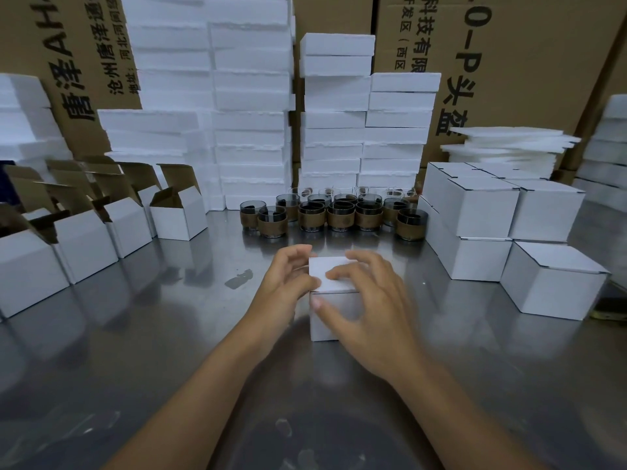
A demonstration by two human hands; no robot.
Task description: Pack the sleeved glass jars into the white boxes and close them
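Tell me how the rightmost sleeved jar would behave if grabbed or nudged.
The jar looks like glass, so it is probably fragile and heavyish. Its brown sleeve likely aids grip. Squat and wide, it should slide on the shiny table rather than tip.

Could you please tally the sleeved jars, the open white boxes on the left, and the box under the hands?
sleeved jars: 11 in view
open white boxes: 4
white box held between left hand and right hand: 1
Total: 16
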